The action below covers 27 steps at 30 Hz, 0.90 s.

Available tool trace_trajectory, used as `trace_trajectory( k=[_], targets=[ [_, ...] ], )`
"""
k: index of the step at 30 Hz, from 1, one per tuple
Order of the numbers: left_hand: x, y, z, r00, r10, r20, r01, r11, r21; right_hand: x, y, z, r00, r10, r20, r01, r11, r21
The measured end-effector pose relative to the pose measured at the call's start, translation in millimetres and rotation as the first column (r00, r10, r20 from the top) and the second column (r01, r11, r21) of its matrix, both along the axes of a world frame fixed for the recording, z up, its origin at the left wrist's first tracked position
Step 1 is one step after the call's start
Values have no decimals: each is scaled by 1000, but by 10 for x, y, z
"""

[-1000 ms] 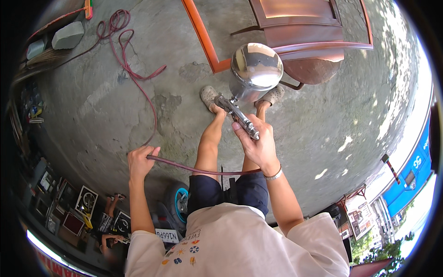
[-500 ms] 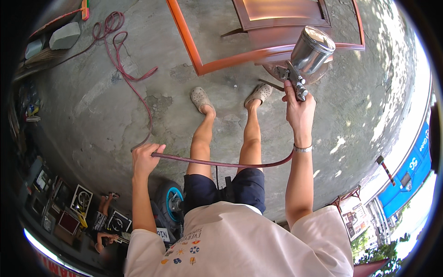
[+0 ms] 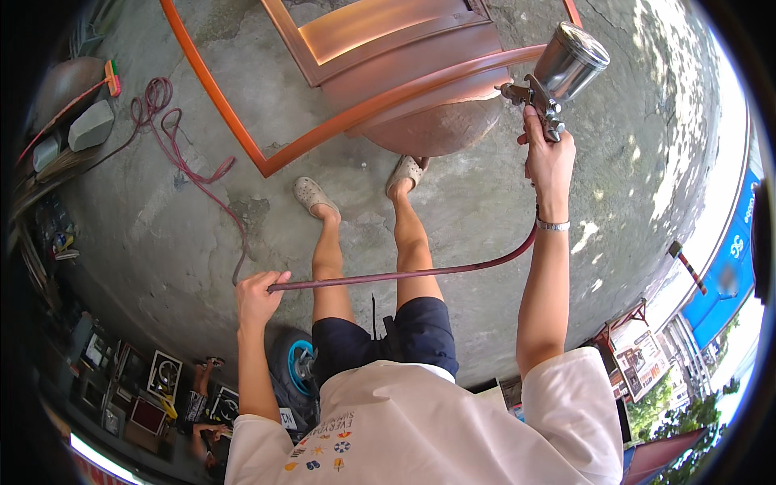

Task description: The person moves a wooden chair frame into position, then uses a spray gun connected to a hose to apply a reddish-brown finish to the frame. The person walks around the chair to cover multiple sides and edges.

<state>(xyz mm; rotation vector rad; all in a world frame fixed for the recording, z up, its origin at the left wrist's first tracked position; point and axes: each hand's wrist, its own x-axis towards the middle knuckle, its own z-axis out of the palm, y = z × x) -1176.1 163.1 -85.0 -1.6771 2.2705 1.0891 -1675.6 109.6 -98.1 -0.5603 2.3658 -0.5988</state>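
Note:
My right hand (image 3: pixel 552 166) grips a metal spray gun (image 3: pixel 531 99) with a silver paint cup (image 3: pixel 572 61) on top. The gun's nozzle faces left, close to the lower rail of an orange-brown frame (image 3: pixel 323 129). From below the gun a dark red air hose (image 3: pixel 420 276) sags across in front of my legs. My left hand (image 3: pixel 259 297) is closed around that hose at the left. Beyond the frame sits a brown panel piece (image 3: pixel 396 69) with a lighter inset, above a rounded brownish base (image 3: pixel 440 128).
More hose (image 3: pixel 174 145) lies looped on the concrete floor (image 3: pixel 194 210) at the left, near a grey block (image 3: pixel 91 125) and a broom head (image 3: pixel 112 78). A blue-rimmed wheel (image 3: pixel 299 364) stands beside my left leg. Another person (image 3: pixel 206 404) is at the lower left.
The spray gun and my right hand have moved up and slightly right. The frame and panel now appear farther left and lower in view. My left hand still holds the hose.

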Motion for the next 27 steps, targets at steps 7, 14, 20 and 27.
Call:
trace_trajectory(
  k=[7, 14, 20, 27],
  targets=[
    [-814, -14, -70, 998, -13, -56, 16, 998, 53, -1225, -69, -145, 995, -20, -94, 17, 999, -37],
    [-1523, -64, -39, 994, -16, -106, 28, 993, 111, -2305, -210, -235, 980, -97, -171, 76, 989, -129],
    [-1870, 29, -68, 980, 8, -198, 21, 989, 144, -2987, -349, -125, 904, -97, -416, 71, 994, -78],
    [-1810, 123, -109, 965, 52, -256, -6, 984, 177, -3095, -366, -44, 884, -91, -459, 71, 996, -61]
  ],
)
